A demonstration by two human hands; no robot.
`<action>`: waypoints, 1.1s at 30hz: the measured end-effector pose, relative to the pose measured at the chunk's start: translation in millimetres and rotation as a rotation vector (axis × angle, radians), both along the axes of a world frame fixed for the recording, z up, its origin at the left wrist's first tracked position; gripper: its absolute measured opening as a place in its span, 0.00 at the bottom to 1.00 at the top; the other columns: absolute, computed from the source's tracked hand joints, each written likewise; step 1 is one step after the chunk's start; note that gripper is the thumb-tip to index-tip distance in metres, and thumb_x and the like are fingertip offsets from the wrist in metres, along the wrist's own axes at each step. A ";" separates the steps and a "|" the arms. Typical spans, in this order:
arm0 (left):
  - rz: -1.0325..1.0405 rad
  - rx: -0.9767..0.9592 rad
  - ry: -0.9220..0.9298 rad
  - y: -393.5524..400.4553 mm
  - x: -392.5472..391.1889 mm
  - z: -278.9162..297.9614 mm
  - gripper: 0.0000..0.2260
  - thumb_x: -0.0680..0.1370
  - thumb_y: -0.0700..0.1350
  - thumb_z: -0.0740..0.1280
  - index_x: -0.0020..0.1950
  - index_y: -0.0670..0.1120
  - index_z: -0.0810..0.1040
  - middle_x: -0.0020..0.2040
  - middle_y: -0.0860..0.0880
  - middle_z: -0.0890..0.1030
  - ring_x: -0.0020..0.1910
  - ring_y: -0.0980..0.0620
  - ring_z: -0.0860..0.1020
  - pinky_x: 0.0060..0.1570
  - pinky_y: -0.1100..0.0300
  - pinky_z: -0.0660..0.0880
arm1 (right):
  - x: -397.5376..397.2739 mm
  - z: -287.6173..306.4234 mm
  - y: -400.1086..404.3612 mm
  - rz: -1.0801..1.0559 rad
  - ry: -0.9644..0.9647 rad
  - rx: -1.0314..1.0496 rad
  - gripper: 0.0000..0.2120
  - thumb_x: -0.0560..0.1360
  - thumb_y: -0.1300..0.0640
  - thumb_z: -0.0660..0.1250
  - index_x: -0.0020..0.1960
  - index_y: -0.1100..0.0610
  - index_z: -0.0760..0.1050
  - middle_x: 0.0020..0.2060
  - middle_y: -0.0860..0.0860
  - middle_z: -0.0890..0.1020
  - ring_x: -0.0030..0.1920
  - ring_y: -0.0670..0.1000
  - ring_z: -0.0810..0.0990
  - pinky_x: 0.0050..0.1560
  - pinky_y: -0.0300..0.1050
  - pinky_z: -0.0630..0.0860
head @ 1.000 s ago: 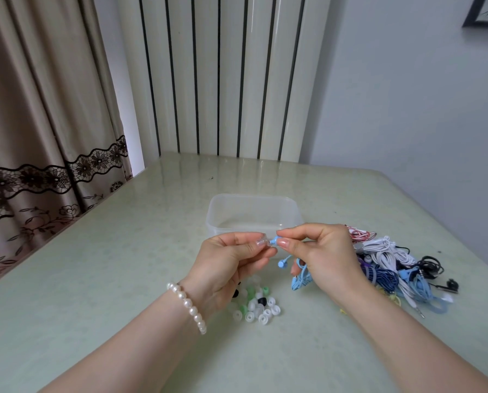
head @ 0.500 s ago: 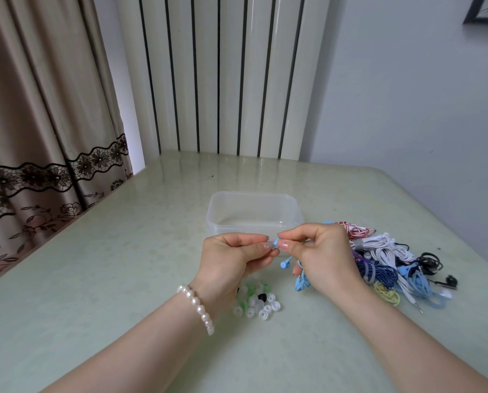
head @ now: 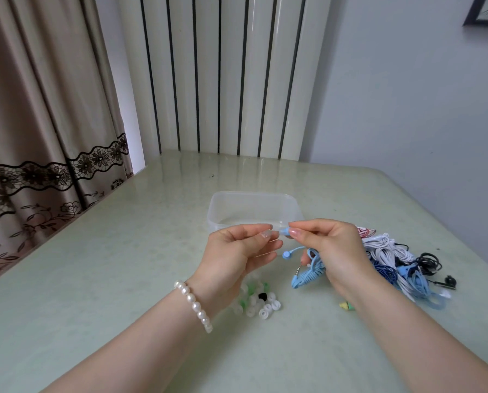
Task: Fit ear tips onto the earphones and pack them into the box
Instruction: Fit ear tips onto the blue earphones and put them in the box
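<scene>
Blue earbud [head: 285, 231] pinched by right hand [head: 332, 251]; left hand [head: 237, 251] pinches one clear tip [head: 276, 233].

The ear tip [head: 276, 233] between the two hands is clear & tiny — can't tell if it's seated on the blue earbud [head: 285, 232] or just touching. Left hand [head: 237, 256] covers part of the loose ear tips [head: 261, 303]. Right hand [head: 333, 256] hides most of the blue cord bundle [head: 306, 275] and the near side of the earphone pile [head: 393, 259]. Picture frame [head: 485, 11] — cut off at top-right corner. Box [head: 251, 207] near wall sits partly behind the fingers [head: 268, 236].
</scene>
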State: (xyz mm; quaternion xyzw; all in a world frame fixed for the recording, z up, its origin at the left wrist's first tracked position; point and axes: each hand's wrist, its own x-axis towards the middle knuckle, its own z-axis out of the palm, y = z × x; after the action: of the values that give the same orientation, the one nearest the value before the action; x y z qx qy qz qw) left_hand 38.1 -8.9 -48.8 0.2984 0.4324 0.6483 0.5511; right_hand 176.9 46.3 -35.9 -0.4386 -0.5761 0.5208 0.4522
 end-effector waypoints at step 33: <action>-0.165 -0.026 1.423 10.4 -37.1 -16.5 0.10 0.73 0.36 0.66 0.49 0.45 0.83 0.46 0.50 0.83 0.39 0.56 0.77 0.41 0.70 0.72 | 20.8 6.2 16.6 0.496 0.204 -0.368 0.21 0.68 0.74 0.56 0.58 0.62 0.74 0.34 0.56 0.76 0.28 0.49 0.75 0.30 0.38 0.72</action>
State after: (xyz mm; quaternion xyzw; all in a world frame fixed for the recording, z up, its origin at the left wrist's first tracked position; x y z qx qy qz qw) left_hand 0.9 1.4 -65.3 0.6741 0.6707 0.2475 0.1859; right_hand 197.7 62.9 -29.7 -0.3047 -0.5133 0.7519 0.2800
